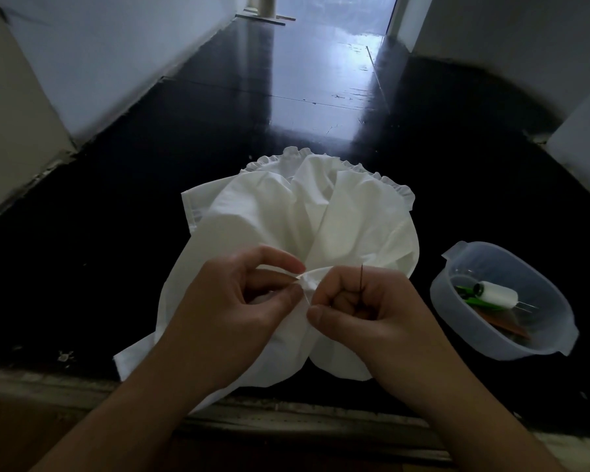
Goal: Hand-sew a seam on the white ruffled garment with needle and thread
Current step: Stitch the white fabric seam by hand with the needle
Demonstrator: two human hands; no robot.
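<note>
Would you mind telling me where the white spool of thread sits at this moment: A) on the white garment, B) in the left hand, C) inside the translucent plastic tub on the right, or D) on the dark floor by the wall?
C: the white spool of thread lies inside the translucent plastic tub, right of the white ruffled garment.

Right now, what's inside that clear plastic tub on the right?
Inside the plastic tub lie a spool of white thread, something green partly under it, and a brownish flat piece. What the spool covers can't be seen.
</note>
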